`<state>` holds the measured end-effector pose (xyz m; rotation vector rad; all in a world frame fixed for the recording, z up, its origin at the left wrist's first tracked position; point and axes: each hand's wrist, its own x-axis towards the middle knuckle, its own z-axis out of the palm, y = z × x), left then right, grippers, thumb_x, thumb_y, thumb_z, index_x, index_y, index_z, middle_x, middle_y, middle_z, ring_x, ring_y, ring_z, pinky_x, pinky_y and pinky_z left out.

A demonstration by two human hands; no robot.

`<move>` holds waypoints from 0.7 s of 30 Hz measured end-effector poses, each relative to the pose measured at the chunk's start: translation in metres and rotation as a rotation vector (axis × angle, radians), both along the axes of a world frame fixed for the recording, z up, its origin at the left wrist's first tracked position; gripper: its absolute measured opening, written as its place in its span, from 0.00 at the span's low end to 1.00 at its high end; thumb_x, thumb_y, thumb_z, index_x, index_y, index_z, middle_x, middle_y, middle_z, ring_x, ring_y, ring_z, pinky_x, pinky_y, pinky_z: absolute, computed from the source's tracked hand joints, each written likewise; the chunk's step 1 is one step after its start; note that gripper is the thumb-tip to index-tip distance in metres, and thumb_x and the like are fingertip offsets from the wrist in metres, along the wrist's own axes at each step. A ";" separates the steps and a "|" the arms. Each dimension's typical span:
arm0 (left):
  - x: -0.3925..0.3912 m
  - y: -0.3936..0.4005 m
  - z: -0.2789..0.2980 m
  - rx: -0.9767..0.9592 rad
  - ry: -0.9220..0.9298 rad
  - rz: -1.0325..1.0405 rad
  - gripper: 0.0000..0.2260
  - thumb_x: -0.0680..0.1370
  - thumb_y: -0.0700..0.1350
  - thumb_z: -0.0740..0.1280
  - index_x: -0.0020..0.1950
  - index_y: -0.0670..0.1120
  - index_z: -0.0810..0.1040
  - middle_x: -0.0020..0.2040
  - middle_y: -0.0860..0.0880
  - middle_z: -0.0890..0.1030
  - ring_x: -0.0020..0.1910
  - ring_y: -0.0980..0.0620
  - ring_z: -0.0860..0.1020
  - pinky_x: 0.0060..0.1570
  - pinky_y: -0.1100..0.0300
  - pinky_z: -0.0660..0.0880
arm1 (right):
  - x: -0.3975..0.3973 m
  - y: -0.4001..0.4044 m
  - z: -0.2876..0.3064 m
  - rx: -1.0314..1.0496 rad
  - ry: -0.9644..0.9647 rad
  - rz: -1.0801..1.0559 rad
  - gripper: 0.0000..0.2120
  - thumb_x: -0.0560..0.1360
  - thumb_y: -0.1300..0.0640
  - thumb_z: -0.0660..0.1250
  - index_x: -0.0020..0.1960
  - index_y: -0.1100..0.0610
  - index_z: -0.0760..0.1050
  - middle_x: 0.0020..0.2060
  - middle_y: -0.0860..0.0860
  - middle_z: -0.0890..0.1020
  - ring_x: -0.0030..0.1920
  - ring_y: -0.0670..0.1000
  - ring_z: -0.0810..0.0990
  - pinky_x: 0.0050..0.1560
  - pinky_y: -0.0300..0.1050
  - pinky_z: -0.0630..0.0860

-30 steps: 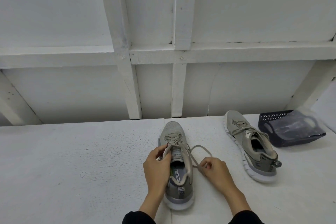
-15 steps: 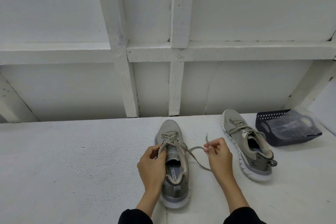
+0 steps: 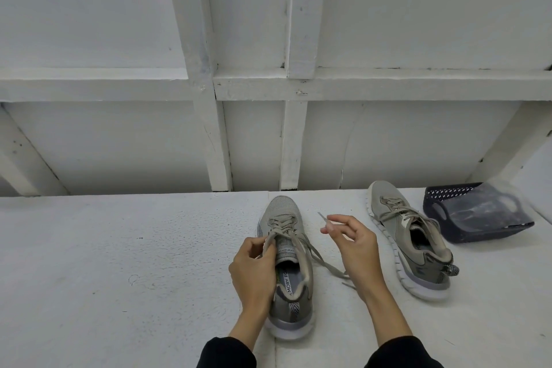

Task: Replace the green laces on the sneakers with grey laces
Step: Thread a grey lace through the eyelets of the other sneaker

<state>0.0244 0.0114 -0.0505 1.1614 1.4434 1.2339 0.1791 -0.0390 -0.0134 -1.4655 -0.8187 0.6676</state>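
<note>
In the head view, a white rough table (image 3: 119, 263) is carrying everything, and behind it a white painted wooden frame (image 3: 209, 86) of boards and beams is standing at 12 o'clock. At 2 o'clock a dark blue perforated plastic basket (image 3: 448, 197) is lying on its side with a clear plastic bag (image 3: 490, 212) in it, well apart from the hands. Just beside it, the second sneaker (image 3: 409, 236) of grey mesh with a white sole is resting laced, its toe pointing to 11 o'clock. At the centre the near sneaker (image 3: 288, 266) is standing upright, toe to 12 o'clock, with a grey lace (image 3: 316, 257) crossed through its eyelets. The left hand (image 3: 254, 272) is covering the left side of this shoe, its curled fingers pinching the lace at the tongue. The right hand (image 3: 355, 248) is hanging at 1 o'clock of the shoe, thumb and forefinger pinching the thin lace tip (image 3: 323, 216), other fingers loosely bent. The loose lace is running under this hand on the table. Black sleeves (image 3: 227, 352) are showing at 6 o'clock.
</note>
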 end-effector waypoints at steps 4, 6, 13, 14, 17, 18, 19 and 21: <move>-0.004 0.001 0.001 0.051 0.061 -0.109 0.05 0.74 0.49 0.73 0.47 0.57 0.78 0.46 0.60 0.82 0.49 0.61 0.79 0.49 0.60 0.75 | -0.005 0.003 0.004 -0.038 -0.069 0.090 0.02 0.75 0.56 0.69 0.48 0.53 0.79 0.40 0.45 0.86 0.48 0.42 0.82 0.52 0.36 0.73; -0.005 -0.002 0.007 0.135 0.035 -0.171 0.07 0.76 0.48 0.71 0.53 0.56 0.78 0.52 0.59 0.81 0.54 0.61 0.77 0.52 0.67 0.72 | -0.007 0.004 0.006 -0.023 -0.085 0.136 0.02 0.74 0.59 0.70 0.44 0.53 0.80 0.39 0.47 0.86 0.46 0.45 0.83 0.52 0.39 0.76; -0.007 0.002 0.032 0.256 0.006 -0.577 0.13 0.77 0.50 0.68 0.60 0.52 0.82 0.55 0.60 0.83 0.59 0.63 0.78 0.58 0.68 0.73 | -0.008 0.002 0.010 -0.008 -0.211 0.230 0.09 0.71 0.61 0.73 0.40 0.47 0.84 0.39 0.46 0.82 0.42 0.48 0.80 0.45 0.39 0.75; -0.008 0.002 0.034 0.256 0.001 -0.591 0.11 0.77 0.49 0.68 0.59 0.52 0.83 0.54 0.59 0.84 0.57 0.62 0.79 0.57 0.68 0.73 | -0.008 0.002 0.010 -0.006 -0.239 0.219 0.10 0.71 0.61 0.74 0.40 0.45 0.84 0.38 0.46 0.81 0.41 0.46 0.78 0.44 0.37 0.74; -0.009 -0.001 0.039 0.241 -0.061 -0.608 0.10 0.79 0.46 0.65 0.55 0.48 0.84 0.48 0.54 0.86 0.53 0.59 0.81 0.52 0.69 0.73 | -0.008 0.002 0.012 -0.013 -0.304 0.153 0.08 0.71 0.60 0.74 0.40 0.46 0.84 0.33 0.46 0.75 0.35 0.42 0.71 0.38 0.33 0.70; -0.009 -0.002 0.041 0.235 -0.077 -0.603 0.11 0.79 0.48 0.65 0.55 0.48 0.84 0.47 0.54 0.86 0.52 0.59 0.81 0.52 0.70 0.73 | -0.009 0.002 0.014 -0.014 -0.323 0.139 0.07 0.71 0.60 0.74 0.41 0.47 0.84 0.32 0.46 0.73 0.34 0.42 0.70 0.37 0.32 0.69; -0.009 -0.003 0.042 0.225 -0.088 -0.595 0.11 0.78 0.49 0.65 0.55 0.48 0.84 0.46 0.54 0.86 0.51 0.59 0.82 0.51 0.71 0.73 | -0.009 0.002 0.015 -0.012 -0.335 0.131 0.06 0.71 0.60 0.74 0.41 0.48 0.84 0.32 0.47 0.72 0.33 0.42 0.69 0.36 0.32 0.68; -0.009 -0.003 0.044 0.212 -0.098 -0.575 0.10 0.77 0.49 0.67 0.53 0.48 0.85 0.47 0.55 0.86 0.52 0.60 0.81 0.52 0.70 0.73 | -0.010 0.001 0.017 -0.006 -0.357 0.123 0.05 0.71 0.59 0.74 0.42 0.49 0.84 0.31 0.47 0.71 0.32 0.42 0.68 0.35 0.32 0.67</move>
